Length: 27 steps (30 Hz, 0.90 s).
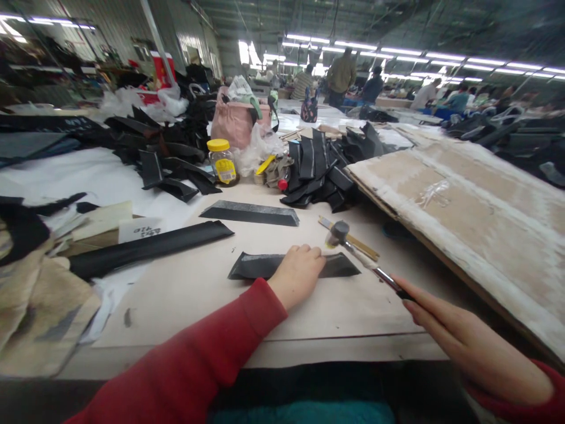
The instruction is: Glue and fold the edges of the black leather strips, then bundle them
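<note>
Now, left hand [298,274] pressing strip [253,266], right [463,341] holding hammer [338,233]

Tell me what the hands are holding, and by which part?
The right hand holds a small dark-headed hammer by the end of its handle. The left hand presses on a flat black leather-like strip.

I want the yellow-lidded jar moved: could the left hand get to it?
Probably, with a stretch: only a flat black strip lies between the left hand and the jar, nothing tall.

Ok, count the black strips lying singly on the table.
3: a strip under the left hand, a second strip just beyond, a longer strip to its left. Piles behind hold more, uncountable.
</note>
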Available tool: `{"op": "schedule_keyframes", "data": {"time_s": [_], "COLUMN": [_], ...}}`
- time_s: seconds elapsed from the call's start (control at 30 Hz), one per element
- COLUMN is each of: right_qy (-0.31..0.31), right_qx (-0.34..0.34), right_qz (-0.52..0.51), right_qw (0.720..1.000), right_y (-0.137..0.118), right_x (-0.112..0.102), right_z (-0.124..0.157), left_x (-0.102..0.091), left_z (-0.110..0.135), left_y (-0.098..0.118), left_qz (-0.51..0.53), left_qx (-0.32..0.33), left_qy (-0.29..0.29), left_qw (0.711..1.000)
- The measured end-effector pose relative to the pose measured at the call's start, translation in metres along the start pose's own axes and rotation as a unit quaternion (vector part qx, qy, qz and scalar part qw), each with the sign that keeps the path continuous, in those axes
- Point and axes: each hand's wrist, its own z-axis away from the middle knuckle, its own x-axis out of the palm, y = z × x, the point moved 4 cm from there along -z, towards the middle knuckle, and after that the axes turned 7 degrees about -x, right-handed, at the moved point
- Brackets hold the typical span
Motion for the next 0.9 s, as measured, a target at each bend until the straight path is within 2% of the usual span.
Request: {"op": "schedule_keyframes", "data": {"time_s": [0.1,0.27,0.43,0.53,0.6,0.7,0.77,0.9], "right_qy": [0.040,-0.046,0.029,-0.015,-0.052,-0.052,-0.041,-0.038], "right_qx": [0.014,0.017,0.019,0.018,0.017,0.011,0.008,0.013], "right_qz": [0.002,-0.009,-0.015,-0.009,-0.004,0.001,0.001,0.003], "right_qw": [0.999,0.999,0.999,1.000,0.998,0.999,0.999,0.999], "right_y": [-0.002,0.003,-0.004,-0.008,-0.008,-0.007,-0.007,-0.005], "right_x": [0.000,0.015,0.006,0.018,0.026,0.028,0.028,0.030], "right_z": [0.000,-0.001,-0.003,-0.003,-0.003,-0.005,-0.004,-0.002], "left_x": [0.001,0.004,0.003,0.000,-0.003,-0.009,-0.009,-0.009], "left_z": [0.000,0.000,0.003,0.009,0.013,0.018,0.022,0.028], "left_y": [-0.001,-0.003,-0.006,-0.012,-0.019,-0.032,-0.037,-0.036], "left_qz": [0.002,0.005,0.048,0.096,0.113,0.087,0.064,0.043], "left_qx": [0.003,-0.001,-0.015,-0.014,-0.019,-0.057,-0.076,-0.065], "left_qy": [0.003,0.005,-0.003,-0.022,-0.016,0.001,-0.009,-0.036], "left_qw": [1.000,1.000,0.999,0.995,0.993,0.995,0.995,0.996]}}
